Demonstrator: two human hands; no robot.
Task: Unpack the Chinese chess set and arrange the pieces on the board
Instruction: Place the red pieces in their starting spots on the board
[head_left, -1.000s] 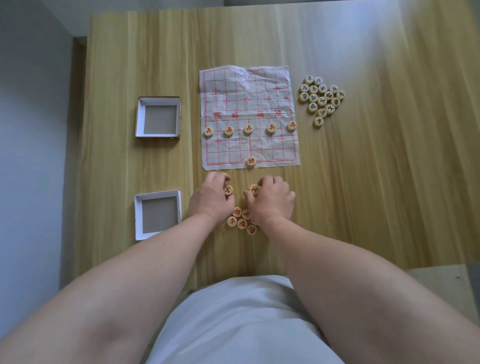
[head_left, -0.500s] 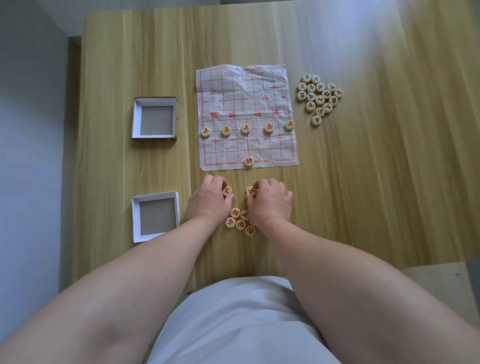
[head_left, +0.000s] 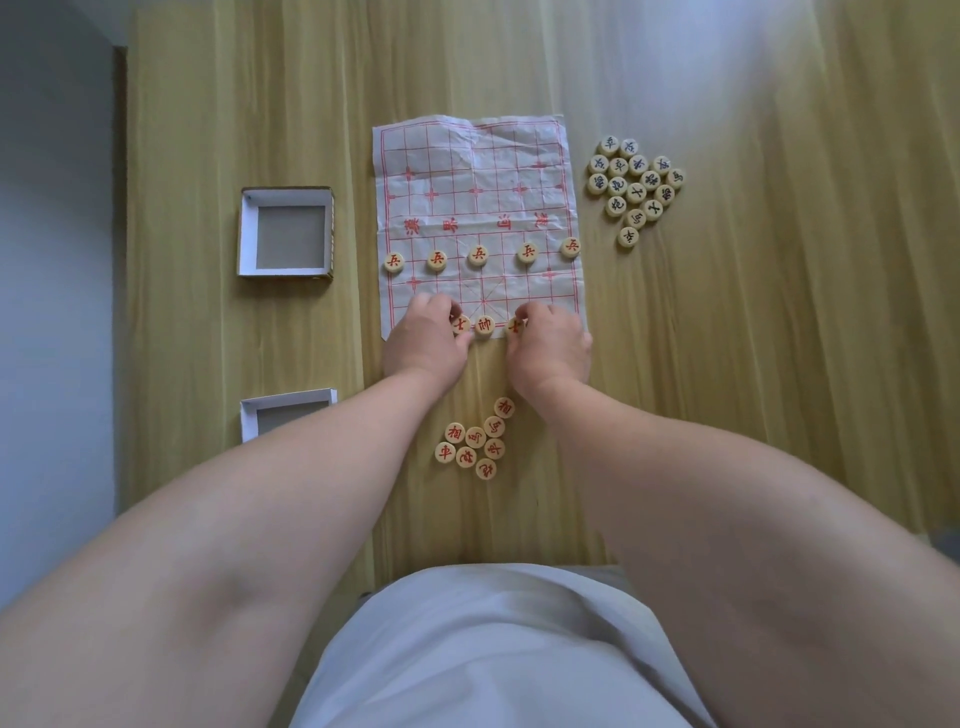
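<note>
Left hand (head_left: 423, 343), right hand (head_left: 550, 348) each pinch an advisor (head_left: 461, 325) at board (head_left: 478, 176) 6 o'clock; likely light, slick discs, so we grip rims.

A: Left hand (head_left: 423, 343) pinches the left 士 piece (head_left: 461, 325), character in red. Right hand (head_left: 550, 348) pinches the right 士 piece (head_left: 515, 327), same red mark

B: Between the two grips?

A: The 帅 piece (head_left: 484, 326), red

B: Beyond them?

A: The 兵 row (head_left: 478, 254), five pieces, each red 兵. Past it, the board (head_left: 467, 171) has red characters across its middle band, upside down from here, not legible

B: Nearer than the grips?

A: The red cluster (head_left: 475, 437): 相 twice, 马 twice, one 车, the rest smeared. Out past the right grip, the black cluster (head_left: 635, 187): 卒, 士, 马 readable, others too small
</note>
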